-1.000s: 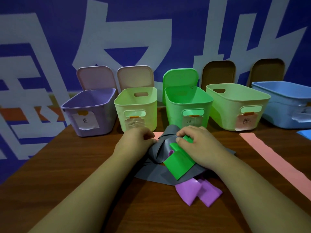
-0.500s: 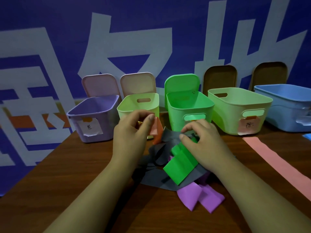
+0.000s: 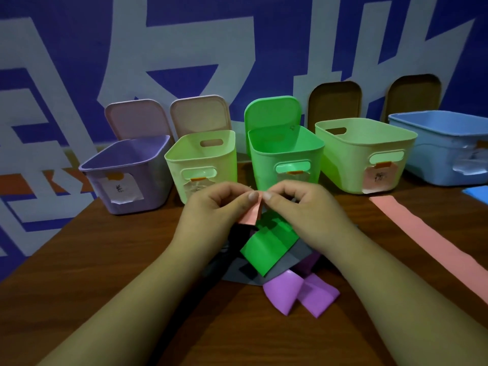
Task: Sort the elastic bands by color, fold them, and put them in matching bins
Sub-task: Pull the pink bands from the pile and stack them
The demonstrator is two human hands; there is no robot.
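Note:
My left hand [image 3: 211, 207] and my right hand [image 3: 303, 207] both pinch the top edge of a small pink band [image 3: 250, 213], held above the pile in front of the bins. Under it lie a folded green band [image 3: 269, 247], a grey band [image 3: 293, 260] and a crumpled purple band [image 3: 298, 291] on the wooden table. A long pink band [image 3: 427, 241] lies flat at the right. Behind stand a purple bin [image 3: 126, 175], a pale green bin [image 3: 203, 159], a bright green bin [image 3: 285, 157], a second pale green bin [image 3: 364, 154] and a blue bin [image 3: 443, 149].
Bin lids [image 3: 335, 104] lean upright against the blue and white wall behind the bins. A blue band's corner [image 3: 478, 192] shows at the far right edge. The table's left edge [image 3: 52, 233] runs diagonally.
My left hand lifted the pink band out of the pile. My right hand let go of the green band and came up to pinch the pink band too.

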